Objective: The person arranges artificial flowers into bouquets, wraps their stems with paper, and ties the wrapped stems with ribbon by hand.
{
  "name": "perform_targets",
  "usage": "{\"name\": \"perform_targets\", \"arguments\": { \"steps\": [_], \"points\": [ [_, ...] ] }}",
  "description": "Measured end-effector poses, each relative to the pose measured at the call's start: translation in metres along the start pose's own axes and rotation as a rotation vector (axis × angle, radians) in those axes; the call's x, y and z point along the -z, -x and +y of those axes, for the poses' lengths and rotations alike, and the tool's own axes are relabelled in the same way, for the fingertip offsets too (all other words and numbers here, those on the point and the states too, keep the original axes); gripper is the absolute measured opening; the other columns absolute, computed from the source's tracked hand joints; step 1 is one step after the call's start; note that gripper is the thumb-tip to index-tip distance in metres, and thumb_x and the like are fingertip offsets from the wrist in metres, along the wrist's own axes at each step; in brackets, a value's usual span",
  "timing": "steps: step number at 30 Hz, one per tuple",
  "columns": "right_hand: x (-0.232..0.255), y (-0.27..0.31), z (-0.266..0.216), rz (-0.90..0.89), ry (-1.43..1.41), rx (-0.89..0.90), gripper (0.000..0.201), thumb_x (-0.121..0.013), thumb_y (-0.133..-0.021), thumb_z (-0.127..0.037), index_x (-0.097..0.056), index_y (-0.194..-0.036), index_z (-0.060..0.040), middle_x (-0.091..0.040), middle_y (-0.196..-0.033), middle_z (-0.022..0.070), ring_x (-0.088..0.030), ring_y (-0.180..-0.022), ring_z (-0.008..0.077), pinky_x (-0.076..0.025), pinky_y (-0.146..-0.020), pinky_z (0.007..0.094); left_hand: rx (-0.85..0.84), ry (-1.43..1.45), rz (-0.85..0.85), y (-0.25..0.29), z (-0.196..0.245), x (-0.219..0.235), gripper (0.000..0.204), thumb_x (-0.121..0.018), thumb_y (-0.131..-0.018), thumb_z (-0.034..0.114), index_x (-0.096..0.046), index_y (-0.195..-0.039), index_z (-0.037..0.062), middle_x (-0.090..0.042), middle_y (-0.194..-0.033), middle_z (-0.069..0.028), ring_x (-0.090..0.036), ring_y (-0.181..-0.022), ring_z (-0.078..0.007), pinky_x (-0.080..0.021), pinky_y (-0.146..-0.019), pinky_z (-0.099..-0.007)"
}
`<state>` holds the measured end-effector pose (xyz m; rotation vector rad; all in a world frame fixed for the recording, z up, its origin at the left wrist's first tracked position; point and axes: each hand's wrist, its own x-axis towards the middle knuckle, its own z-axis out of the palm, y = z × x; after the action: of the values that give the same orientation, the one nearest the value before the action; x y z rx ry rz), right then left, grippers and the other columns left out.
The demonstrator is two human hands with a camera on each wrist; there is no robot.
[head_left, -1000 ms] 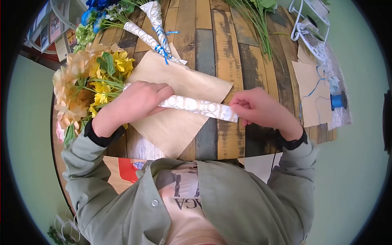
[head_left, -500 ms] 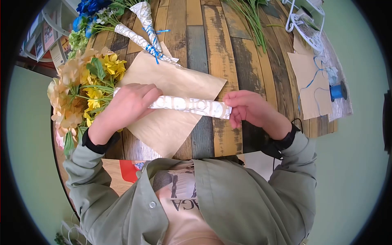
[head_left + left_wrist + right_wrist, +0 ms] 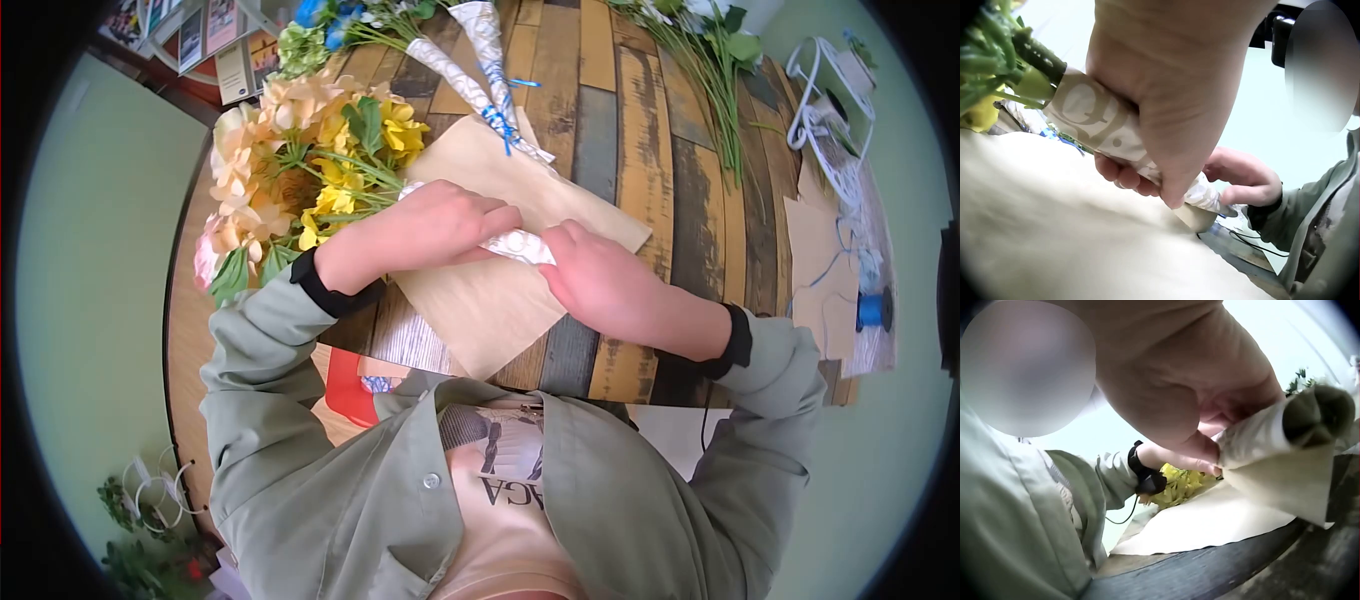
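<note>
Hands [image 3: 447, 227] grip patterned wrap [image 3: 518, 245] inside the table's edge [image 3: 620, 393].

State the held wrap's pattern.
The wrap has white and tan curves, best in the left wrist view.

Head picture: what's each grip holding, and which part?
The paper wrap: left grip nearer the flowers, right grip toward its other end.

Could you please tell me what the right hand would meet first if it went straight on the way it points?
Beyond the patterned paper roll it grips, the right hand would probably meet the left hand first, though the head view leaves depth unclear.
</note>
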<state>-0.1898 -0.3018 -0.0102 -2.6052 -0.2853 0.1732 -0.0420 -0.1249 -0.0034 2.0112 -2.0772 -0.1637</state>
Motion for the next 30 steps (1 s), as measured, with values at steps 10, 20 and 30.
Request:
{"name": "perform_targets", "arguments": {
  "steps": [10, 20, 30],
  "points": [
    [0.0, -0.007, 0.022, -0.069, -0.308, 0.071, 0.023, -0.051, -0.09, -0.017, -0.049, -0.1, 0.0039, -0.055, -0.091, 0.0219, -0.055, -0.085, 0.0379, -0.044, -0.076, 0.0415, 0.316, -0.063, -0.355, 0.04, -0.034, 0.026, 0.042, -0.072, -0.069, 0.024, -0.054, -0.103, 0.0087, -0.061, -0.093, -0.0099, -0.056, -0.097, -0.0301, -0.035, -0.096, -0.041],
    [0.016, -0.009, 0.025, -0.213, -0.413, -0.021, 0.025, -0.05, -0.092, -0.019, -0.05, -0.109, 0.0007, -0.056, -0.092, 0.0169, -0.054, -0.085, 0.0287, -0.042, -0.077, 0.0358, 0.325, -0.114, -0.009, 0.046, -0.013, 0.056, 0.044, -0.071, -0.073, 0.025, -0.056, -0.11, 0.005, -0.056, -0.109, -0.013, -0.049, -0.109, -0.0306, -0.038, -0.095, -0.0385],
    [0.012, -0.007, 0.022, -0.148, -0.388, 0.015, 0.026, -0.051, -0.092, -0.019, -0.05, -0.107, 0.0011, -0.055, -0.092, 0.0183, -0.054, -0.085, 0.0319, -0.042, -0.077, 0.0374, 0.45, -0.028, 0.067, 0.043, -0.035, 0.031, 0.012, -0.062, -0.08, 0.012, -0.056, -0.085, 0.0023, -0.053, -0.083, -0.011, -0.052, -0.087, -0.0289, -0.042, -0.076, -0.0382]
  ]
}}
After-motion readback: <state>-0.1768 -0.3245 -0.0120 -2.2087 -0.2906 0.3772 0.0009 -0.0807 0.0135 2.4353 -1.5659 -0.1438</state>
